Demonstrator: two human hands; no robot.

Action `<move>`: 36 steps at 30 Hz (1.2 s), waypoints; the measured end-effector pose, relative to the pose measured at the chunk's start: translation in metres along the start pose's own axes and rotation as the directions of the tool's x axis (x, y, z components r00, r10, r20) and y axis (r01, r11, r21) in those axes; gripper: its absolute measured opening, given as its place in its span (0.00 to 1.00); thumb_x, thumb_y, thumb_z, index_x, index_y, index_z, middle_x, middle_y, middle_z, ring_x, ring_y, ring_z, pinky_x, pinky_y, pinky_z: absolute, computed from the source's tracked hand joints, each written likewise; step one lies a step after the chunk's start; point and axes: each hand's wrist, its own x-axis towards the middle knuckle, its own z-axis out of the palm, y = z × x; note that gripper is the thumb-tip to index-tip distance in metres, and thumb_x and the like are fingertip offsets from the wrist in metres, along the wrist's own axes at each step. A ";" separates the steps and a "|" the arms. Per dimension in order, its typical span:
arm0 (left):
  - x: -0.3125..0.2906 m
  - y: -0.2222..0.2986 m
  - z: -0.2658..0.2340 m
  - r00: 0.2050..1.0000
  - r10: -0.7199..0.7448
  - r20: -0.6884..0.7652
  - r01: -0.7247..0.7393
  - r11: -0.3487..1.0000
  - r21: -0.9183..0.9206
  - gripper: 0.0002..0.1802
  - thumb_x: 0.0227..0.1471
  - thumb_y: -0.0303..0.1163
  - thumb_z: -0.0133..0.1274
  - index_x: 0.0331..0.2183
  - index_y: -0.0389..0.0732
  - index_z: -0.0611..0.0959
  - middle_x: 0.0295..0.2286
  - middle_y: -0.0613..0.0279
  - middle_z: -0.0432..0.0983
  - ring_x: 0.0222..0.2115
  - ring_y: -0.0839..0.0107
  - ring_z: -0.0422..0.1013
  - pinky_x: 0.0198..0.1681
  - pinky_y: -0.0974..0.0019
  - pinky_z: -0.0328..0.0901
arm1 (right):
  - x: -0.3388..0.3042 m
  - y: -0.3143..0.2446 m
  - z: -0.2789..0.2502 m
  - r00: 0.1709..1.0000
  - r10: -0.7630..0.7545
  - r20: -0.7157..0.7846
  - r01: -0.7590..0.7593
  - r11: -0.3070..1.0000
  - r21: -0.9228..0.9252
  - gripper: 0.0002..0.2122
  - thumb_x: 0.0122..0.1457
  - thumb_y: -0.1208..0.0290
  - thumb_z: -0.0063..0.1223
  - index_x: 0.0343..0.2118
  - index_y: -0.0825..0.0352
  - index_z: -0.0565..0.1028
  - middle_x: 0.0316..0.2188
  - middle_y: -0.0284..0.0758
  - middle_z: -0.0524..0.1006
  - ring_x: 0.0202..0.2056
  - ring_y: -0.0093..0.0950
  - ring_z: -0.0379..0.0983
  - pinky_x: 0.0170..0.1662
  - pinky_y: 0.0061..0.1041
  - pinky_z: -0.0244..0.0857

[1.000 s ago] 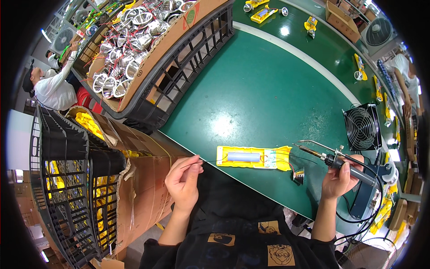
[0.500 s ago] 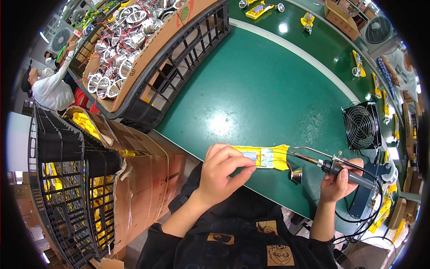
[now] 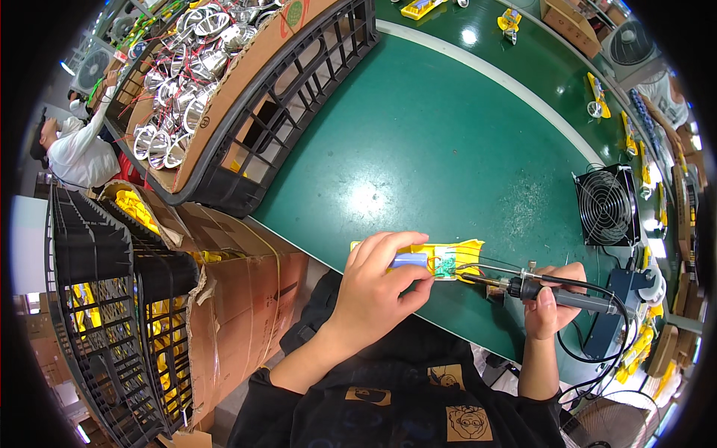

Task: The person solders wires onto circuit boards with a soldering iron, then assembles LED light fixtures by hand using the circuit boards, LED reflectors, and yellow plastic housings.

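My left hand grips a yellow plastic casing lying on the green tabletop, thumb on its near edge and fingers over its far side. Inside the casing are a blue cylindrical battery and a small green-and-white circuit board with thin wires. A soldering iron with a bent metal solder-feed tube is held in my right hand, fingers closed round it. Its tip points left, at the board's right end; contact cannot be made out. A small reflector is partly hidden behind the iron.
A black crate with a cardboard box of silver reflectors stands at far left. Below it are another box and black crates with yellow parts. At right are a black fan, a blue unit and cables. Yellow assemblies line the far belt.
My right hand has brought the soldering iron left and slightly down, its tip now over the casing's right end. My left fingers have shifted, uncovering more of the battery.
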 end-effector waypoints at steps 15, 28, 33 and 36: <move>0.002 0.002 0.002 0.998 -0.057 -0.002 0.057 0.998 0.021 0.06 0.28 0.24 0.55 0.17 0.43 0.76 0.33 0.67 0.68 0.31 0.68 0.65 0.31 0.70 0.60 | 0.002 0.004 0.007 1.000 -0.012 0.018 0.014 0.996 -0.085 0.10 0.41 0.72 0.49 0.20 0.70 0.61 0.15 0.31 0.60 0.10 0.17 0.56 0.14 0.14 0.52; 0.003 0.003 0.000 0.997 -0.070 0.015 0.070 0.997 0.024 0.05 0.29 0.25 0.55 0.17 0.43 0.76 0.33 0.66 0.68 0.32 0.67 0.64 0.31 0.70 0.60 | 0.001 0.007 0.001 0.999 -0.020 0.036 0.026 0.984 -0.174 0.12 0.42 0.67 0.50 0.21 0.68 0.59 0.12 0.30 0.60 0.09 0.16 0.55 0.12 0.13 0.51; 0.004 0.003 0.000 0.997 -0.072 0.016 0.072 0.997 0.027 0.05 0.29 0.25 0.55 0.17 0.43 0.76 0.33 0.66 0.68 0.32 0.67 0.64 0.32 0.69 0.60 | 0.002 0.006 0.005 1.000 -0.024 0.014 0.026 0.988 -0.153 0.12 0.42 0.68 0.50 0.21 0.68 0.59 0.11 0.31 0.60 0.09 0.16 0.55 0.12 0.12 0.50; 0.004 0.002 0.001 0.997 -0.074 0.016 0.074 0.997 0.024 0.05 0.29 0.25 0.55 0.17 0.43 0.76 0.33 0.66 0.68 0.32 0.67 0.64 0.32 0.69 0.60 | 0.001 0.008 0.003 0.999 -0.021 0.025 0.024 0.987 -0.159 0.12 0.42 0.68 0.50 0.21 0.68 0.59 0.11 0.31 0.60 0.09 0.16 0.55 0.12 0.12 0.50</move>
